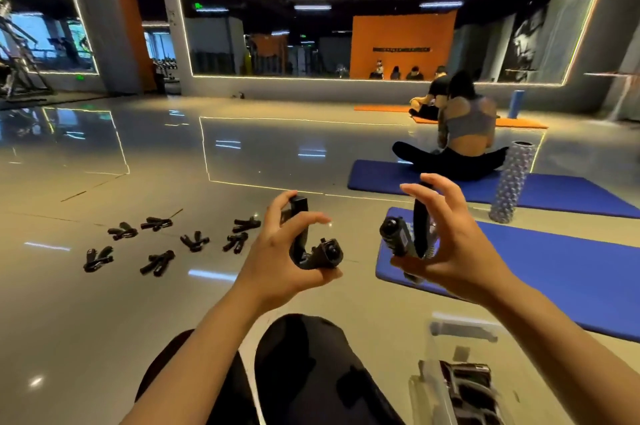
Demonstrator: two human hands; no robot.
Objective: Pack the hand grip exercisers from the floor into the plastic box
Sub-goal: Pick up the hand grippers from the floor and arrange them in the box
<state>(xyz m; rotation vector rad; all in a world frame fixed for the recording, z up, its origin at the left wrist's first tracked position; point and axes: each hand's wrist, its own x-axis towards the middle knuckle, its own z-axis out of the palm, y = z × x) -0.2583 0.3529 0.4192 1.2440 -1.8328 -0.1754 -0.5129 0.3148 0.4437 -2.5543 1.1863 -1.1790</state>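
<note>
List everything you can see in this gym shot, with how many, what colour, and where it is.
hand grip exercisers on the floor: seven, black, scattered left of the hands
held exercisers: two, black, one in each hand
plastic box: one, clear, lower right, dark exercisers inside
blue mats: two, right side of the floor
orange mats: two, far right by the mirror
foam roller: one, grey-purple, bumpy, upright by the blue mats
blue roller: one, upright near the far wall
seated people: two, on the mats
left hand: fingers curled round an exerciser
right hand: fingers curled round an exerciser
</note>
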